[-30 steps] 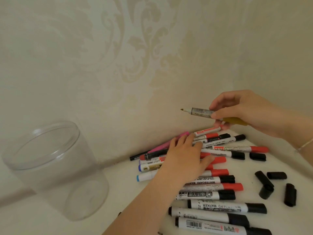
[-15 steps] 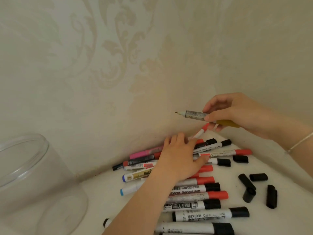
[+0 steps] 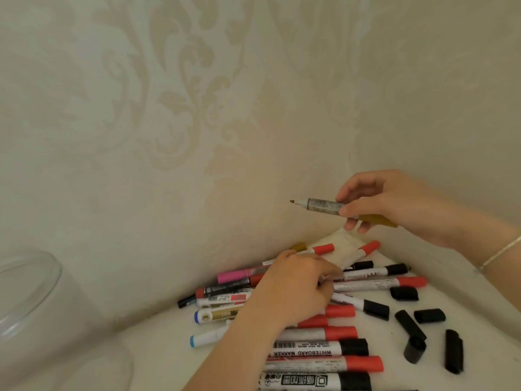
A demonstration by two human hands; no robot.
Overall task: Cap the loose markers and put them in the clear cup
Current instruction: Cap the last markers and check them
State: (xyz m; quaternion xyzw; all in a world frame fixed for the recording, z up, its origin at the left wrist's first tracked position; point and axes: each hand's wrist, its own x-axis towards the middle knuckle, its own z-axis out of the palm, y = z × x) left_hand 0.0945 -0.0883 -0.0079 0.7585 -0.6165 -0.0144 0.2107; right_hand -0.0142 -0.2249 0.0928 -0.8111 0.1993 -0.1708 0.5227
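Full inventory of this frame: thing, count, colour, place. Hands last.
Clear cup: one, transparent, left edge, partly out of frame.
Marker pile: many, mostly white barrels with red or black caps, in the table corner.
Loose caps: five, black, right of the pile.
Gold cap: one, by the wall behind the pile.
Uncapped marker: one, gold-ended, held in the air.
Wall: cream, patterned.
Left hand: on the pile.
Right hand: grips the uncapped marker.

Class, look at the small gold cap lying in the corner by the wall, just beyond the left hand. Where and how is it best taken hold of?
Pinch the small gold cap across its short cylindrical sides with thumb and forefinger, coming from above. It lies on its side against the patterned wall, behind the marker pile, so a sideways approach looks blocked. The left hand is nearest; the right hand holds the uncapped gold marker.
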